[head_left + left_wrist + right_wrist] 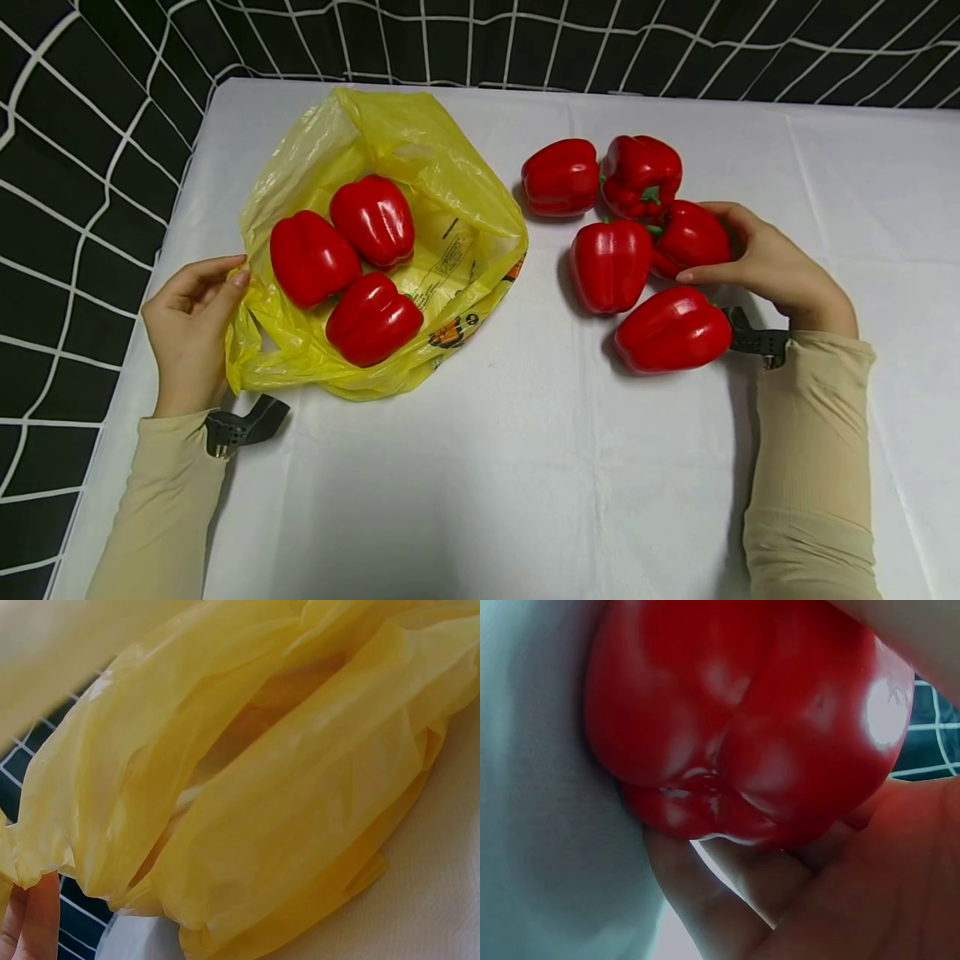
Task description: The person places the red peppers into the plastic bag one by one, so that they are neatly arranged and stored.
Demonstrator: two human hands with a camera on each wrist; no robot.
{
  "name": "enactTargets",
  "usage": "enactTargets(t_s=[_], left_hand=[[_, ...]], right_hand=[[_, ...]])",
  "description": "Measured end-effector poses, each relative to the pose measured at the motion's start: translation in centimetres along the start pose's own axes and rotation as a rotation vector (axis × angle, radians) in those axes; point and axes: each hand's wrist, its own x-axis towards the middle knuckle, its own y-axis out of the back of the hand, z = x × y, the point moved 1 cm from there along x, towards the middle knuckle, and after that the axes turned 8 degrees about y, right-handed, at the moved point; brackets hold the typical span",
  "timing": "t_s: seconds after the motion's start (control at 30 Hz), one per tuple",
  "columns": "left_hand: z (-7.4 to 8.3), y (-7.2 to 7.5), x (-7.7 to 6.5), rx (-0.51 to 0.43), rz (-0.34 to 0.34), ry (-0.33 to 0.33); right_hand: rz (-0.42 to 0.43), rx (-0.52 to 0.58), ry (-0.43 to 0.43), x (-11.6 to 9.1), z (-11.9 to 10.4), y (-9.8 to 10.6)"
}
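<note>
My left hand (191, 321) pinches the left edge of a yellow plastic bag (465, 179) between thumb and fingers. The bag lies spread, its mouth facing up, with three red bell peppers inside; one of these peppers (375, 319) lies nearest the front rim. In the left wrist view, the bag's folds (300, 802) hide the peppers. On the right, my right hand (787, 267) grips a red bell pepper (692, 240), thumb on the near side and fingers on the far side. A glossy pepper (727, 712) fills the top of the right wrist view, fingers (705, 900) behind it.
Around the gripped pepper lie several more red bell peppers: one in front (673, 329), one at its left (611, 267), and two behind, including the leftmost (561, 177). A white cloth (480, 492) covers the table. Dark panels with white grid lines (465, 42) border the back and left.
</note>
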Motion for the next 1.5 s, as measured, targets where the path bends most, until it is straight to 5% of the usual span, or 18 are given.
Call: enactTargets(t_s=[0.73,1.5], left_hand=[[-0.1,0.0,0.1,-0.005,-0.001,0.004],[-0.1,-0.1,0.0,-0.005,-0.013,-0.015]], right_hand=[[0.031,-0.058,0.004,-0.3,-0.4,0.2],[0.183,-0.052,0.109,-2.3,-2.8,1.5]])
